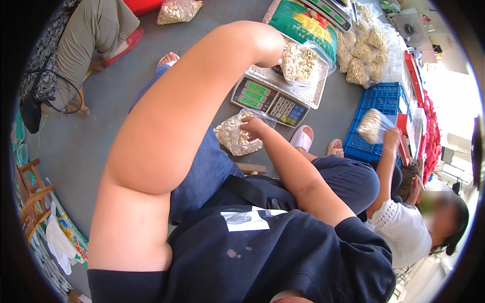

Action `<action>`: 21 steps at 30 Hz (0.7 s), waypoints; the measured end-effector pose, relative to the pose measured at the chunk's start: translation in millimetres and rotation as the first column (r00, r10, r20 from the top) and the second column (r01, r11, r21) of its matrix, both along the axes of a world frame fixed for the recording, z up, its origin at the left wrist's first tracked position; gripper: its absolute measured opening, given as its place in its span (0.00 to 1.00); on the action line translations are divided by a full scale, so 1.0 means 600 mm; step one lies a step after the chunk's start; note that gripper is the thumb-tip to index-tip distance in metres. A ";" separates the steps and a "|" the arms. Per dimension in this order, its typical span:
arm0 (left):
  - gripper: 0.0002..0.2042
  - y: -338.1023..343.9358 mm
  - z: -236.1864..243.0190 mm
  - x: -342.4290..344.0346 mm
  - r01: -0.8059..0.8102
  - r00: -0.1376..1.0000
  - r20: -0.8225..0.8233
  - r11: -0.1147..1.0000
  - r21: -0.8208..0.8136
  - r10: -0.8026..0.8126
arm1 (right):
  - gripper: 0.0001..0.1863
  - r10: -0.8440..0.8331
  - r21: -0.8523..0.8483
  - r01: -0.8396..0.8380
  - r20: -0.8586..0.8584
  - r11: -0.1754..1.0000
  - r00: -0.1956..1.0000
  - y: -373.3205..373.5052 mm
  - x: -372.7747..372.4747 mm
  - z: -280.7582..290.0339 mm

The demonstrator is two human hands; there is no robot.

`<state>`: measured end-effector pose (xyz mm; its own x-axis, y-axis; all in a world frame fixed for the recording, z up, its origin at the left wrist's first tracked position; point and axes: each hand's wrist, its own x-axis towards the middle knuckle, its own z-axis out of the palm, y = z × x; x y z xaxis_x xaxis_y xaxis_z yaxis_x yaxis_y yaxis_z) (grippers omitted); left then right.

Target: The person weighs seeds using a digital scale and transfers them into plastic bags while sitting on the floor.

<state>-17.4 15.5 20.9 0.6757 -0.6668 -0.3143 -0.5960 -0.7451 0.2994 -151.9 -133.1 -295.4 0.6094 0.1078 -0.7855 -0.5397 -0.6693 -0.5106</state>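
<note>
My left hand (269,46) is bent down at the left edge of a clear plastic bag of pale, nut-like pieces (299,63). That bag rests on the metal pan of a digital scale (270,101); most of my left fingers are hidden behind the wrist. In front of the scale, a second clear bag of whitish pieces (233,134) sits by my knees. My right hand (254,127) reaches over its right side, fingers spread and touching the bag or its contents.
Another scale (328,14) lies beyond a green printed sack (303,30). Filled bags (361,53) pile up beside blue crates (376,101). At right, a co-worker in white (404,227) lifts a filled bag (370,125). Another person's leg (93,30) and a filled bag (179,11) are far left.
</note>
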 end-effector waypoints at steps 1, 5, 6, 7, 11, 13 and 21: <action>0.14 0.010 0.000 -0.001 -0.031 1.000 -0.004 0.999 0.008 0.031 | 0.22 -0.016 -0.002 0.016 -0.041 1.000 0.999 0.008 0.012 0.039; 0.12 0.040 0.022 -0.015 -0.104 0.994 0.023 0.994 0.011 0.104 | 0.12 -0.172 -0.089 0.164 -0.094 0.982 0.981 -0.042 0.106 0.158; 0.12 0.049 0.026 -0.016 -0.078 0.995 0.063 0.997 -0.017 0.079 | 0.11 -0.239 -0.096 0.239 0.011 0.966 0.971 -0.095 0.141 0.155; 0.12 0.054 0.035 -0.019 -0.070 0.994 0.075 0.996 -0.054 0.074 | 0.10 -0.216 -0.229 0.313 0.368 0.922 0.904 -0.148 0.170 0.136; 0.14 0.120 0.042 -0.027 0.083 0.969 0.245 0.931 -0.356 0.007 | 0.14 0.072 -0.451 0.445 0.761 0.773 0.645 -0.291 0.272 0.152; 0.16 0.143 0.049 -0.034 0.006 0.984 0.168 0.926 -0.377 0.063 | 0.22 0.243 -0.721 0.367 0.590 0.588 0.770 -0.308 0.317 0.096; 0.20 0.358 0.019 0.001 -0.456 0.870 -0.300 0.871 -0.183 0.392 | 0.23 0.160 -0.623 0.357 0.619 0.696 0.769 -0.230 0.350 0.069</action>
<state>-16.7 230.1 32.2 0.8324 -0.4085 -0.3745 -0.1219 -0.7941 0.5954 58.3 -271.3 -253.8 0.9238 -0.3772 -0.0655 -0.3828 -0.9096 -0.1613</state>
